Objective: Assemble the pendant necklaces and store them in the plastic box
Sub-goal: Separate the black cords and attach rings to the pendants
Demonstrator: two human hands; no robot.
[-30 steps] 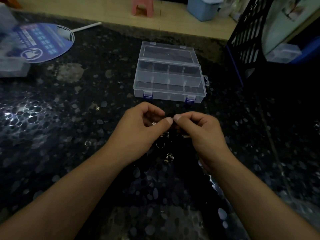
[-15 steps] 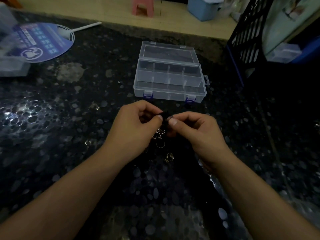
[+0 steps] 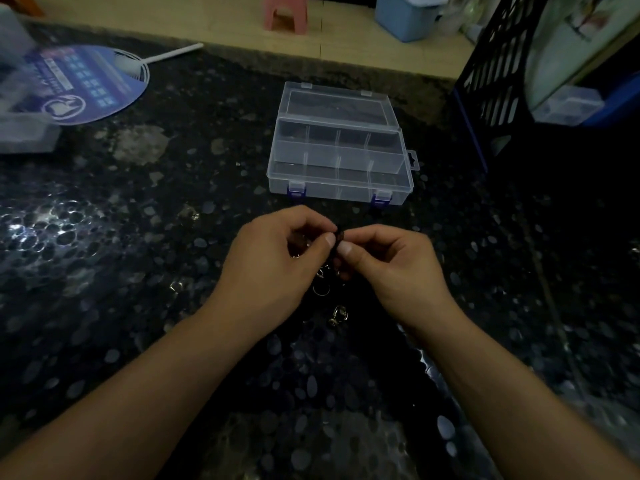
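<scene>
My left hand [image 3: 277, 258] and my right hand [image 3: 391, 265] meet over the dark speckled table, thumbs and forefingers pinching a black cord [image 3: 338, 237] between them. Small metal clasps and rings [image 3: 320, 273] dangle just below the fingers. A loose ring [image 3: 321, 289] and a silver pendant [image 3: 339, 315] lie on the table under the hands. The clear plastic box [image 3: 341, 183] with dividers stands open just beyond the hands, its lid [image 3: 334, 102] laid back. The cord's length is lost against the dark surface.
A round blue hand fan [image 3: 72, 84] lies at the far left beside a translucent container [image 3: 24, 133]. A black lattice crate [image 3: 498, 74] stands at the right edge. Beyond the table are a pink stool [image 3: 285, 12] and a blue bin [image 3: 407, 15] on the floor.
Both hands have closed in so the fingertips meet on the cord, and shifted slightly away from me. The box and the parts on the table have not moved.
</scene>
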